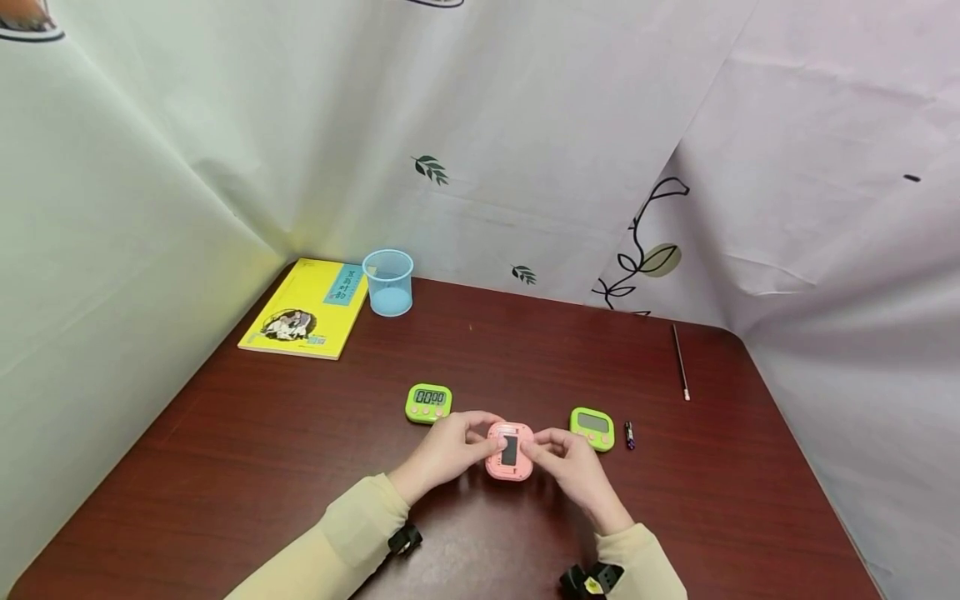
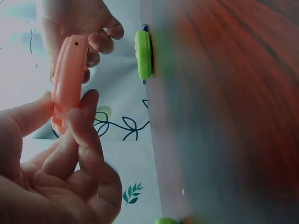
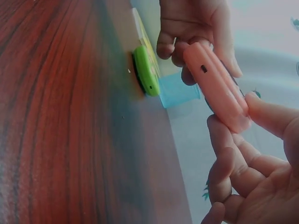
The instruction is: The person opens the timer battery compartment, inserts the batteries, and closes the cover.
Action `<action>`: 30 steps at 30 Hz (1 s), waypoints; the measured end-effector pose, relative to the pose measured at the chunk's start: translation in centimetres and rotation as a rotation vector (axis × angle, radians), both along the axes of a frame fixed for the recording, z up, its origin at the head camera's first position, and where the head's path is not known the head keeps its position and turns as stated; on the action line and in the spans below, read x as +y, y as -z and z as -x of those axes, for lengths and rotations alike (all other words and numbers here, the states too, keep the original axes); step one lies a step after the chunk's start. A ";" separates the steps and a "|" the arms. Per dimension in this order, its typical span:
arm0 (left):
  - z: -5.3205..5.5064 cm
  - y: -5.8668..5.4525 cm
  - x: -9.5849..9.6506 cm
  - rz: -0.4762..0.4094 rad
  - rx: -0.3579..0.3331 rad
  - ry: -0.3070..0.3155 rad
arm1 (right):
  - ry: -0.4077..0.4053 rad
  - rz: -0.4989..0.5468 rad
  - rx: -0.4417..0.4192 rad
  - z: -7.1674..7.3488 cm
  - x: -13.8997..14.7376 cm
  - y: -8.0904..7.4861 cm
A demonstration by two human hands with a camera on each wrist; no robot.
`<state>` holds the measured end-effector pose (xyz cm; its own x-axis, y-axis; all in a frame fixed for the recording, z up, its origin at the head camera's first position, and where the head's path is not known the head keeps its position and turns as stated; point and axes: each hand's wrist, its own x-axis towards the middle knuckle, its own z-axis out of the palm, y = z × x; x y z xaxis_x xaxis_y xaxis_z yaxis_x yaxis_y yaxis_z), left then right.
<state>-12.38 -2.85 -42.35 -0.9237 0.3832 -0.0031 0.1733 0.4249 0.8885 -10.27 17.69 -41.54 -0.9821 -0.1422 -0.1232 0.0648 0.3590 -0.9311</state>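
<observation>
Both hands hold a pink digital timer (image 1: 510,467) above the near middle of the table, a dark rectangle on its upward face. My left hand (image 1: 448,448) pinches its left side between thumb and fingers; my right hand (image 1: 573,471) pinches the right side. Seen edge-on in the left wrist view, the pink timer (image 2: 70,77) has a small dark hole in its side. A dark slot shows on the edge of the pink timer (image 3: 217,88) in the right wrist view. One green timer (image 1: 428,403) showing 00:00 lies beyond the left hand. Another green timer (image 1: 592,428), its screen blank, lies beyond the right hand.
A small dark cylindrical item (image 1: 630,435) lies right of the second green timer. Farther back right is a thin dark stick (image 1: 680,362) with a pale tip. At the back left stand a blue translucent cup (image 1: 388,287) and, lying flat, a yellow book (image 1: 315,304). Fabric walls border the table (image 1: 225,450).
</observation>
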 end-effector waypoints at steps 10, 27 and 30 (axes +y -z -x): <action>0.3 0.2 -0.2 0.071 0.048 -0.022 | 0.094 -0.066 0.152 -0.4 -0.6 0.3; 0.2 -0.5 -0.2 0.132 0.078 -0.001 | 0.079 -0.505 0.871 -1.1 -1.8 1.1; 0.2 -0.6 -0.2 0.125 0.068 0.007 | 0.066 -0.544 0.914 -1.2 -1.9 1.0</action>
<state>-12.62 -3.09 -41.77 -0.9207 0.3902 0.0109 0.2344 0.5304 0.8147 -9.07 15.80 -42.55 -0.7376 -0.2333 0.6337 -0.5434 0.7622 -0.3518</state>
